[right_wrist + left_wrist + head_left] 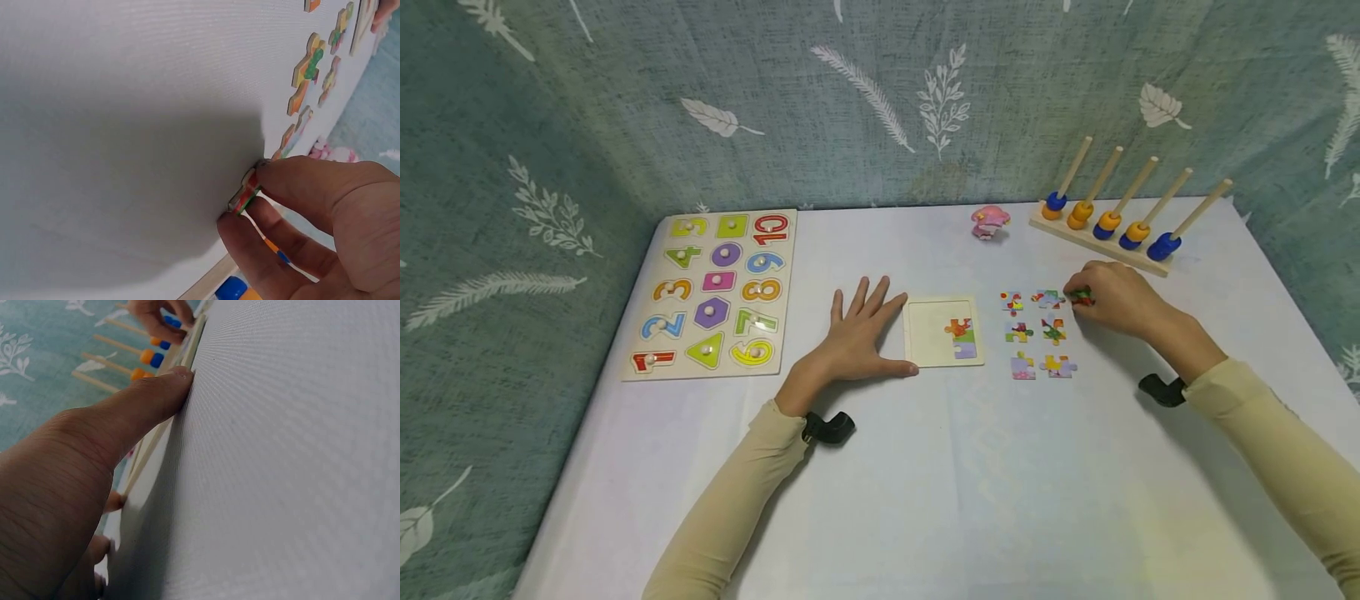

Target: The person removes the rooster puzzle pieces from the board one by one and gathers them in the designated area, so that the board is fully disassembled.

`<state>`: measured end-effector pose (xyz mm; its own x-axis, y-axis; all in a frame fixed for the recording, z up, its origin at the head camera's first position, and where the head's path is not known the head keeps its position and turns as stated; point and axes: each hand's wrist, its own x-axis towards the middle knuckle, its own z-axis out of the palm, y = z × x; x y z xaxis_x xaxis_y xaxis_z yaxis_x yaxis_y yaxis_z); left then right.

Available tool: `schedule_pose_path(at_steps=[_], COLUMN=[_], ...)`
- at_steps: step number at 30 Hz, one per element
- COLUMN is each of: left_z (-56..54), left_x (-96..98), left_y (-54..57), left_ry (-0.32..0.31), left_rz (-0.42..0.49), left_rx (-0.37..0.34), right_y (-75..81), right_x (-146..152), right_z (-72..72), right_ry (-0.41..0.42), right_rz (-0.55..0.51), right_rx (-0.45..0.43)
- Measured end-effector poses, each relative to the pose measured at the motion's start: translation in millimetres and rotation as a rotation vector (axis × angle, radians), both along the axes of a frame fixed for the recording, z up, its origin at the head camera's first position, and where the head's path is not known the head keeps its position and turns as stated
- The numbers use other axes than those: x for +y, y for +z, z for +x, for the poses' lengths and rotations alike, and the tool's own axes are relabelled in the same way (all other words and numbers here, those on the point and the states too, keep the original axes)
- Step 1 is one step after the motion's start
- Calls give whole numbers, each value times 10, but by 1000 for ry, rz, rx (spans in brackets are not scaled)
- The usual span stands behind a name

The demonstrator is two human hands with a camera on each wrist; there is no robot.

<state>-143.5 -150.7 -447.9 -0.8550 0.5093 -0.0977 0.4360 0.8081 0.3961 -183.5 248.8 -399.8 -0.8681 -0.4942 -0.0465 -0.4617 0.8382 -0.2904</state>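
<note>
My left hand (859, 340) lies with fingers spread at the left side of a square wooden puzzle tray (928, 333). Its thumb and forefinger tips touch the tray's edge. Joined puzzle pieces (962, 337) fill part of the tray's right side. To the right of the tray, several loose jigsaw pieces (1019, 332) lie picture side up in two columns. Just beyond their upper right, my right hand (1116, 298) pinches a red and green puzzle piece (245, 190) between thumb and fingers. In the right wrist view this piece is tilted, close over the white cloth.
A wooden number and shape board (748, 292) with knobs lies on the left. At the back stands a small pink figurine (988, 222). Behind my right hand is a bead stacker (1097, 242) with upright pegs. A leaf-patterned cloth (850, 108) backs the table.
</note>
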Motion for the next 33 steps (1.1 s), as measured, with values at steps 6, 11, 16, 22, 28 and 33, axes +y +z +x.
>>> schedule_pose_path(at_steps=[6,11,16,22,28,33], left_z=[4,9,15,12,15,12], left_x=[6,20,40,49,16,-3], left_y=[-7,-14,-4,8,18,15], left_ry=[1,-5,-17,-14,-2,3], left_rz=[11,8,5,-14,-19,-17], left_rx=[2,2,0,4,-6,-3], right_y=[-11,-23,24,151,212,226], right_x=[16,50,79,-50,-318,-508], right_z=[1,-5,2,44,41,3], right_ry=[0,18,-12,-30,39,49], right_rz=[-4,-21,-36,-44,-82,-81], right_rx=[-14,7,-1,9,8,-35])
